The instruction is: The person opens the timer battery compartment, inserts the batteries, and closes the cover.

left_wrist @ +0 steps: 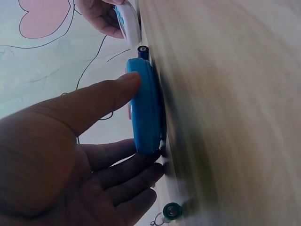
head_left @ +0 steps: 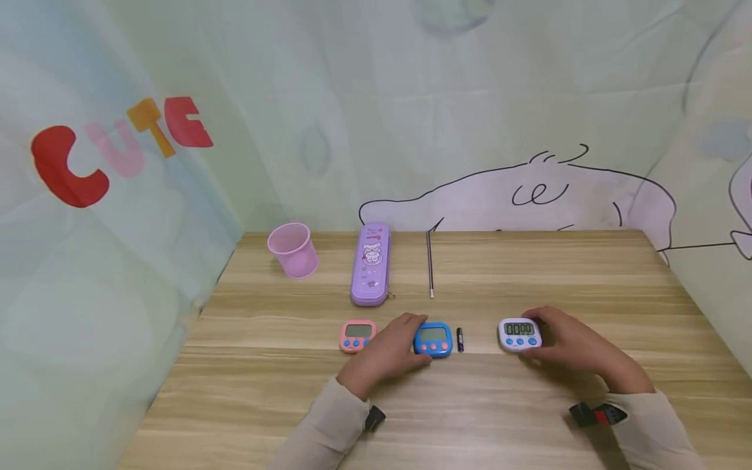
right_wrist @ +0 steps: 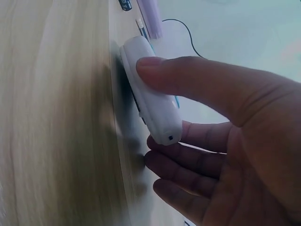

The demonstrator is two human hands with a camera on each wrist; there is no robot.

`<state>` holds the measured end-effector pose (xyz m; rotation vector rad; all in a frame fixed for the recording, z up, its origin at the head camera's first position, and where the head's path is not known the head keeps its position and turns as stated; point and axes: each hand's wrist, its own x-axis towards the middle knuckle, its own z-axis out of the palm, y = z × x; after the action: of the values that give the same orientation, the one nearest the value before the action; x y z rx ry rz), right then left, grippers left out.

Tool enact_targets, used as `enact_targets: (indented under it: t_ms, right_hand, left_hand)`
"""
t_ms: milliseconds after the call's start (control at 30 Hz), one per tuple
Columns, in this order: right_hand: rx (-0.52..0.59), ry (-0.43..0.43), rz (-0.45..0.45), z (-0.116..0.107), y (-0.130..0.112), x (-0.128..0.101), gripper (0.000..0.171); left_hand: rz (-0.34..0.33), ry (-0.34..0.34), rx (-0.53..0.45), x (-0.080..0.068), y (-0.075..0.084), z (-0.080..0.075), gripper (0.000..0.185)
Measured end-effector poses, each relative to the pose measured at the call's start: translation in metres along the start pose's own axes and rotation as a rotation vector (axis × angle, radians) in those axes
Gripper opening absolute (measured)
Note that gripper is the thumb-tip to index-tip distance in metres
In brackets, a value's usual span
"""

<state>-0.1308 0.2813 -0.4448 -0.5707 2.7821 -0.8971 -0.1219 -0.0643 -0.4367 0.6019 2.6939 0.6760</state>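
My left hand holds a blue digital timer by its edges, thumb on the near side and fingers on the far side. Its screen shows no digits. With thumb and fingers, my right hand pinches a white digital timer at its right end; the display reads zeros. In the right wrist view this white timer looks tilted, and a shadow lies beneath it. A small dark battery stands between the two timers, beside the blue one. Left of my left hand lies a pink timer with a blank screen.
Farther back on the wooden table lie a purple pencil case and a dark pencil. A pink cup stands at the back left. Printed cloth hangs along the back and left edges.
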Motion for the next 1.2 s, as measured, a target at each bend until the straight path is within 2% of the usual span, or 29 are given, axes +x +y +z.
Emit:
enact_targets:
  t_ms: [300, 667, 933, 1200]
  right_hand:
    - [-0.045, 0.007, -0.023, 0.0004, -0.0009, -0.0001, 0.068]
    - [-0.044, -0.010, -0.018, -0.0008, -0.0043, -0.0006, 0.070]
    - [-0.059, 0.003, -0.047, 0.0014, -0.0018, -0.0006, 0.068]
    - [-0.066, 0.004, -0.044, 0.0015, -0.0023, -0.0008, 0.071]
  left_hand:
    - [-0.013, 0.006, 0.014, -0.0001, 0.0005, 0.0000, 0.074]
    - [-0.014, 0.012, 0.024, 0.0002, 0.0009, 0.0002, 0.071]
    - [-0.012, 0.035, 0.030, -0.0007, -0.0006, 0.0035, 0.071]
    - [-0.013, 0.041, 0.067, 0.0016, -0.0005, 0.0058, 0.073]
